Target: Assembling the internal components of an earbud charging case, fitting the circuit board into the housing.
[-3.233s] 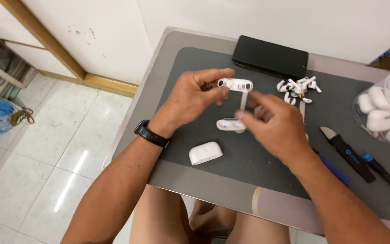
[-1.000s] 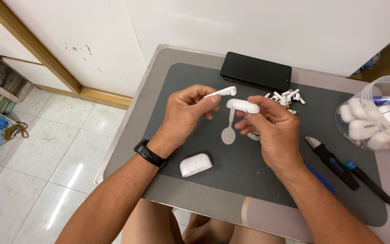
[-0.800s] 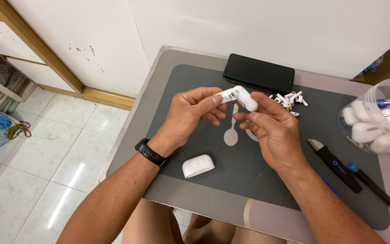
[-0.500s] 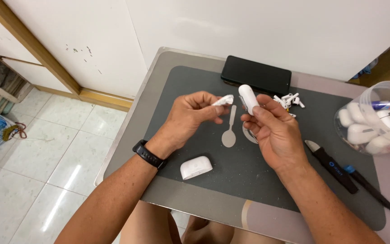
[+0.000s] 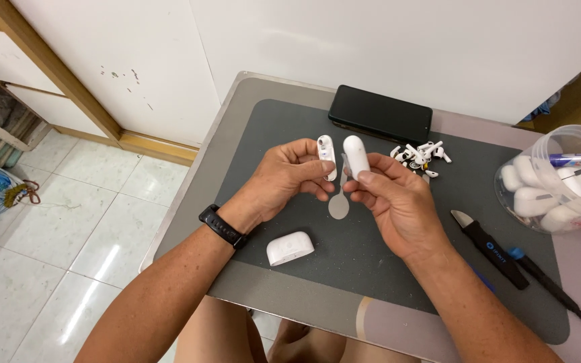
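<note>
Seen from above, a person seated at a small grey table (image 5: 189, 191) works over a dark mat (image 5: 364, 262). Nearest the viewer, a closed white earbud case (image 5: 290, 248) lies on the mat just below the left forearm, which carries a black wristband (image 5: 222, 226). Above it, the left hand (image 5: 284, 178) pinches a narrow white case part (image 5: 327, 156) upright between thumb and fingertips, the other fingers curled in. Just beside it, the right hand (image 5: 391, 202) grips a rounded white case half (image 5: 356, 156), thumb pressed on its front, fingers closed behind it. The two pieces stand side by side, near but apart, raised above the mat. Below them, between the hands, a small flat pale spoon-shaped piece (image 5: 339, 204) rests on the mat. To the right lie a black-handled pry tool (image 5: 489, 247) and a thin blue-and-black tool (image 5: 549, 286). Farther back, a heap of small white earbud parts (image 5: 419, 154) sits beside the right hand. A clear plastic tub (image 5: 559, 178) holding white cases stands at the right edge. At the far edge of the mat lies a black phone (image 5: 380, 122).
</note>
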